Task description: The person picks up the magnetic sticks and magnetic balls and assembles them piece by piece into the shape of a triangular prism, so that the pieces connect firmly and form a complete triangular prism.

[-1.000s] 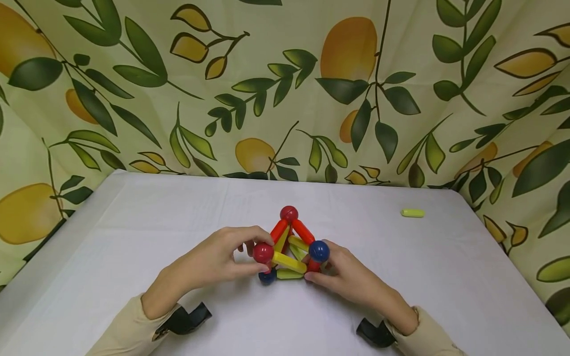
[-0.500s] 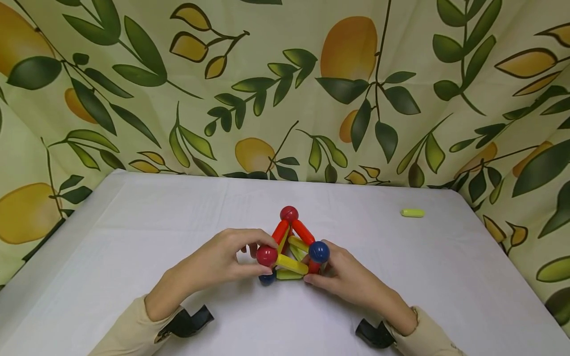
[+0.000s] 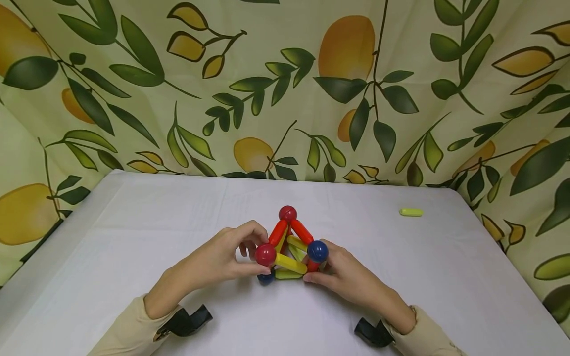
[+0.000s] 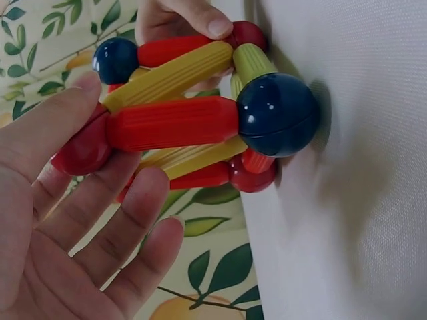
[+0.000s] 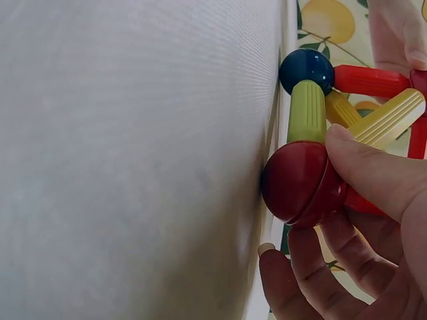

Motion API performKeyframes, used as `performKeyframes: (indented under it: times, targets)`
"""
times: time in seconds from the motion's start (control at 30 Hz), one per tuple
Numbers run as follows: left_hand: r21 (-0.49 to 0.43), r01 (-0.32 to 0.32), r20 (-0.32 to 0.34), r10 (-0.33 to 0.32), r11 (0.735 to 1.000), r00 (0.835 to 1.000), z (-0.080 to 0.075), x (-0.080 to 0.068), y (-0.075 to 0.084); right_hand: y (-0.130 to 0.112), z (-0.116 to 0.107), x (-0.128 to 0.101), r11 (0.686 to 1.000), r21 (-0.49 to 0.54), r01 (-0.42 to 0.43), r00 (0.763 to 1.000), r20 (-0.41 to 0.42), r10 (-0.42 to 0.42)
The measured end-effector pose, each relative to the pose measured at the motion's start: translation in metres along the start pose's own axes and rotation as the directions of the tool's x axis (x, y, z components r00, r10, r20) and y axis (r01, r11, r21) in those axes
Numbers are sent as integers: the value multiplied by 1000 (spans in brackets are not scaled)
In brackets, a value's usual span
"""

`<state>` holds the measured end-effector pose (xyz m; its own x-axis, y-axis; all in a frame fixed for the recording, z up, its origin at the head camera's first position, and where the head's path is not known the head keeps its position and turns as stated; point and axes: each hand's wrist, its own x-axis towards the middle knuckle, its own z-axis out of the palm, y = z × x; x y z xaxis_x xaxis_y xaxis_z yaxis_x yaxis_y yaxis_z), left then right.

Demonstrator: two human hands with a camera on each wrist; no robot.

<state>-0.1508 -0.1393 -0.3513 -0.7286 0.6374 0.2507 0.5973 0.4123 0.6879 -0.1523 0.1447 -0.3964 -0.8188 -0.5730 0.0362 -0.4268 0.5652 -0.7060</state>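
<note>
A magnetic building-set frame of ribbed rods and balls stands on the white table in front of me. At its upper left corner my left hand [image 3: 218,257] pinches a glossy red ball [image 3: 265,254] between thumb and fingers. My right hand [image 3: 349,274] grips the lower right corner, the thumb and fingers around another red ball [image 5: 303,183] at table level. A yellow rod [image 3: 290,263] slants between these two corners. A dark blue ball [image 3: 317,251] tops the right side, and a red ball [image 3: 287,213] the back. Below my left hand, another blue ball [image 4: 279,115] touches the cloth.
A loose lime-green rod [image 3: 411,212] lies at the back right of the white table [image 3: 178,207]. A curtain [image 3: 285,99] printed with fruit and leaves hangs behind the table edge. Black straps [image 3: 187,321] sit on both wrists.
The left hand has shifted the upper left red ball slightly right and down, and its index finger has arched a little higher. The right hand keeps its grip in place.
</note>
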Motion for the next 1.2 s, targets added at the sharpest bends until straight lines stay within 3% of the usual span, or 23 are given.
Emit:
performKeyframes:
  times: [0.53, 0.63, 0.8, 0.93, 1.2]
  targets:
    - [-9, 36, 14, -36, 999, 999, 0, 0, 1, -2, 2, 0, 1000, -21, -19, 1000, 4, 19]
    - [-6, 71, 32, -71, 997, 997, 0, 0, 1, -2, 2, 0, 1000, -20, -24, 1000, 8, 24]
    - [35, 203, 140, -206, 979, 969, 3, 1, -1, -2, 1, 0, 999, -13, -37, 999, 12, 37]
    - [92, 245, 205, -259, 965, 944, 10, 3, -6, -2, 2, -1, 999, 1, -43, 999, 18, 43]
    - [116, 262, 186, -280, 958, 942, 18, 2, -14, -3, 2, 0, 999, 1, -48, 999, 5, 48]
